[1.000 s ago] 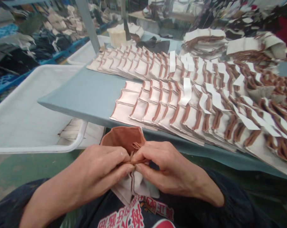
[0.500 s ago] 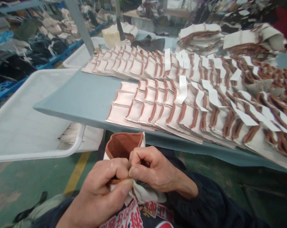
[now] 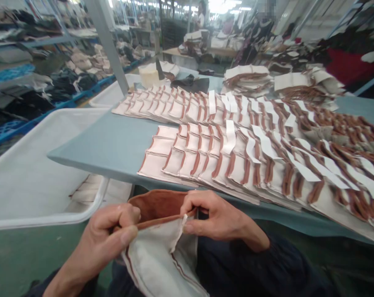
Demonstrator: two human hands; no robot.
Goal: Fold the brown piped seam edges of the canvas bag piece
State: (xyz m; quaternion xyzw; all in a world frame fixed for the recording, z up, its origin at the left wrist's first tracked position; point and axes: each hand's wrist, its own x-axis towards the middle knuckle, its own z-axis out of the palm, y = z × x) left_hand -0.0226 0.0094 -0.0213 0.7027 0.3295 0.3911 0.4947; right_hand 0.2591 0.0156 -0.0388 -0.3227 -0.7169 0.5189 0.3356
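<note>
A cream sewn piece (image 3: 157, 251) with a brown lining, shaped like a boot shaft, hangs over my lap with its mouth upward. My left hand (image 3: 108, 237) pinches the rim at the left, thumb outside and fingers curled inside. At the right end of the same rim, my right hand (image 3: 216, 218) is closed on the edge beside a seam. Between the hands the front edge is drawn fairly straight, and the brown inside shows behind it. The lower end of the piece runs out of view.
A blue-grey table (image 3: 106, 144) bears overlapping rows of similar cream pieces (image 3: 187, 159) with white paper strips (image 3: 228, 138). More stacks (image 3: 249, 80) lie farther back. At the left stands a white plastic bin (image 3: 47, 165) with pieces inside. A metal post (image 3: 108, 45) rises behind it.
My hands, earlier together at the rim, are now apart, the left one farther left. The mouth is stretched wider and more of the cream outside shows. My view has tilted up.
</note>
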